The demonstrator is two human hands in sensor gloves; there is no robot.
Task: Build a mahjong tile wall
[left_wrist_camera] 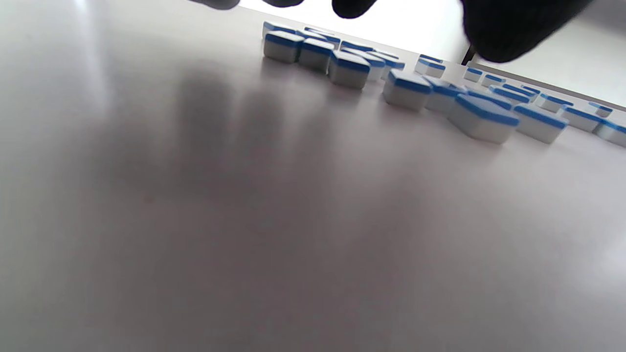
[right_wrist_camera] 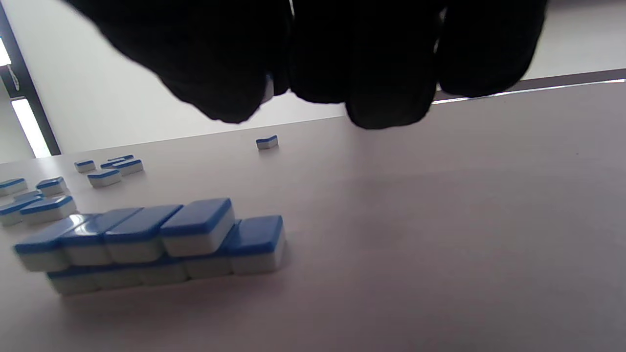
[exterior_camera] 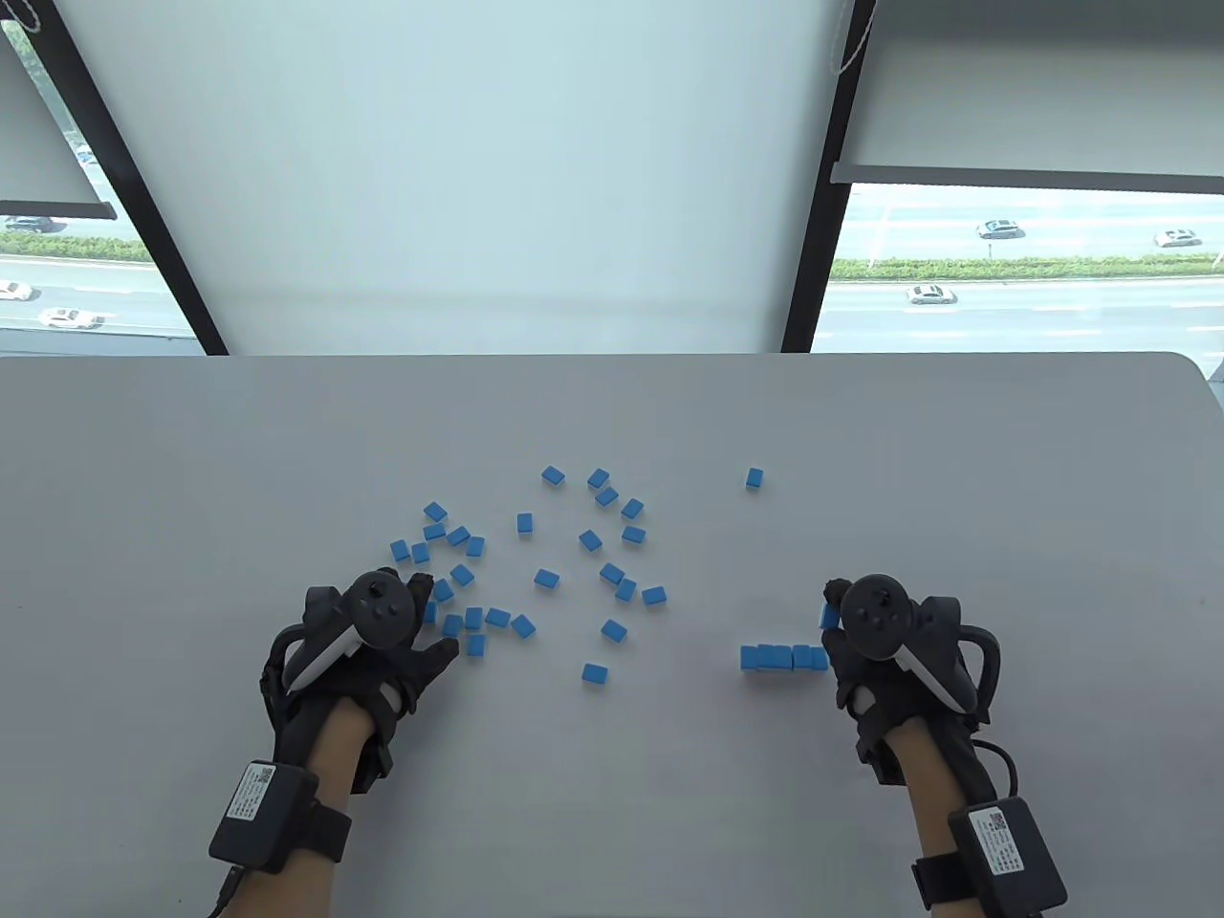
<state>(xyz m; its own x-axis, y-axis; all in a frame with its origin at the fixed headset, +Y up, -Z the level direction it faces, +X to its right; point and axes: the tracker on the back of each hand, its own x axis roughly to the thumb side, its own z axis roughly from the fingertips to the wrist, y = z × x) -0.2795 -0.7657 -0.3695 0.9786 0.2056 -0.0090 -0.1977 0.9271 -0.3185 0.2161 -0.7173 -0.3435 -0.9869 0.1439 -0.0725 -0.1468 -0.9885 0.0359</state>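
Observation:
A short two-layer wall of blue-backed mahjong tiles stands just left of my right hand. Its upper layer ends one tile short on the right. The right hand's fingers are curled above the wall's right end and pinch one blue tile, mostly hidden in the right wrist view. Loose tiles lie scattered face down mid-table. My left hand hovers over the left cluster with fingers spread, holding nothing; only its fingertips show in the left wrist view.
One stray tile lies alone beyond the wall. The grey table's far edge meets a window wall. Bare tabletop stretches right of the wall and along the near side.

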